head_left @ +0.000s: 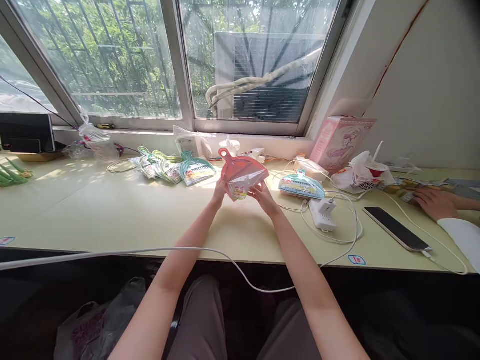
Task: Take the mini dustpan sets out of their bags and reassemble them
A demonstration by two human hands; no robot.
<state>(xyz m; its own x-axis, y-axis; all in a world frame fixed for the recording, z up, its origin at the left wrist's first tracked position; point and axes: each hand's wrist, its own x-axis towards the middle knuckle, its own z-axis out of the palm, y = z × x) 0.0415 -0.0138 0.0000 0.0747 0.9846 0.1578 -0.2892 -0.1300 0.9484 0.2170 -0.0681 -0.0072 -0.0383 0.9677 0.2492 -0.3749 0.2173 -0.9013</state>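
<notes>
Both of my hands hold up a small red dustpan (244, 167) above the middle of the table. Clear plastic wrap with a printed label covers its lower part. My left hand (220, 191) grips its left edge, and my right hand (264, 195) has the lower right edge between the fingers. The looped handle points up and to the left. Behind it on the left lie a teal dustpan (197, 170) with a brush and several wrapped green dustpans (161, 166). To the right of my right hand rests another wrapped teal dustpan (302, 185) with a brush.
A white power strip (322, 215) with cables and a phone (397, 229) lie at right. A pink box (343, 142) stands by the wall. Another person's hand (437, 202) is at the far right. A white cable (150, 250) crosses in front of my forearms.
</notes>
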